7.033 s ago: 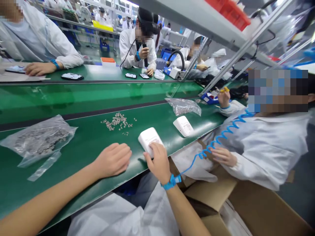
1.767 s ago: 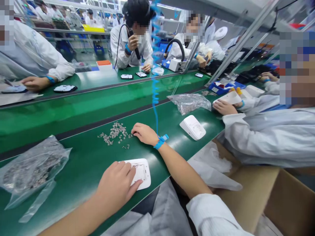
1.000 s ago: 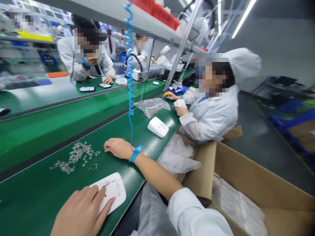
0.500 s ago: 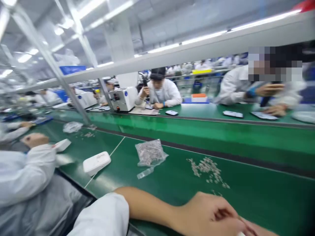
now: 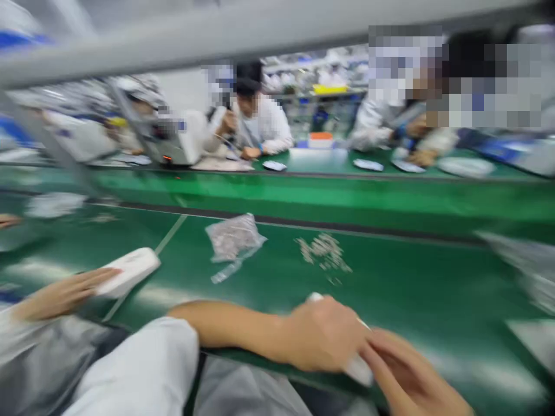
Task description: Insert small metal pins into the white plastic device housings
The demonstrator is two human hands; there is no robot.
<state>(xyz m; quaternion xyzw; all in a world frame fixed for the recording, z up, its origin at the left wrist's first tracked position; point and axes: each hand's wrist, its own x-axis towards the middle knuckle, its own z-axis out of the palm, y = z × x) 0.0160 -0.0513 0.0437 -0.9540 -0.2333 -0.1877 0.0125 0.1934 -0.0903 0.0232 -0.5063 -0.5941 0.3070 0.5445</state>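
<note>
The picture is blurred by motion. My left hand (image 5: 321,332) lies curled over a white plastic casing (image 5: 356,366) at the near edge of the green belt (image 5: 416,283). One end of the casing shows above my knuckles, the other below them. My right hand (image 5: 407,375) comes in from the lower right, its fingers touching the casing's near end. A small heap of loose metal parts (image 5: 323,251) lies on the belt just beyond my hands. Left of the heap sits a clear bag of the same parts (image 5: 234,237).
At the left, a neighbour's hand (image 5: 65,292) rests on another white device (image 5: 125,271). Across the belt, several people in white coats work at a far bench (image 5: 329,164) with small parts and a white machine (image 5: 177,144). A grey rail (image 5: 260,34) crosses overhead.
The view has swung left and dropped. My right hand has left the heap of parts and joined my left hand on the casing. A neighbour's hand now rests on the white device at the left.
</note>
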